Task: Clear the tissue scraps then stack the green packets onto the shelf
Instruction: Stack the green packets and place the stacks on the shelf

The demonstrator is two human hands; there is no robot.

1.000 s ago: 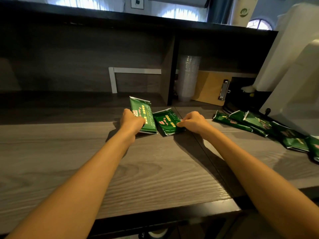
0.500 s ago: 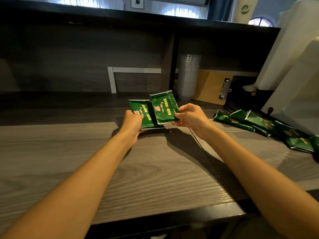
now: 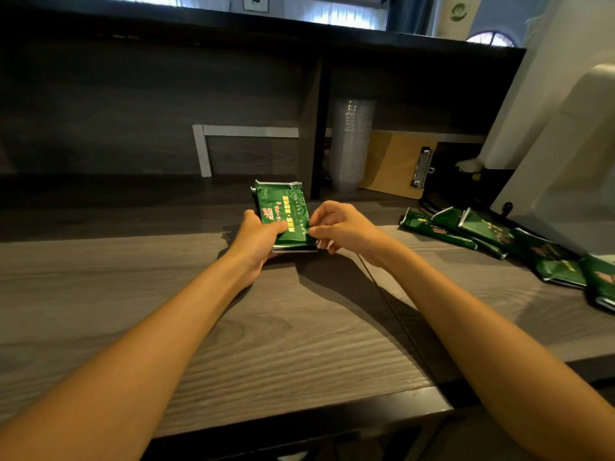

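Two green packets (image 3: 286, 212) lie stacked one on the other at the middle of the grey wooden counter (image 3: 266, 327), just in front of the shelf recess. My left hand (image 3: 258, 236) grips the stack's left edge, thumb on top. On the other side my right hand (image 3: 339, 227) pinches the right edge of the top packet with thumb and fingertips. Several more green packets (image 3: 482, 234) lie loose along the counter's right side. No tissue scraps are visible.
A dark shelf unit (image 3: 166, 111) spans the back, split by a vertical divider (image 3: 316, 128). Right of the divider stand stacked clear cups (image 3: 352, 144) and a wooden clipboard (image 3: 396, 161). A white machine (image 3: 559, 144) fills the right edge. A white frame (image 3: 203, 148) sits in the left recess.
My right hand lifted the second packet off the counter and laid it on top of the packet held by my left hand. Both hands now hold the stack together.
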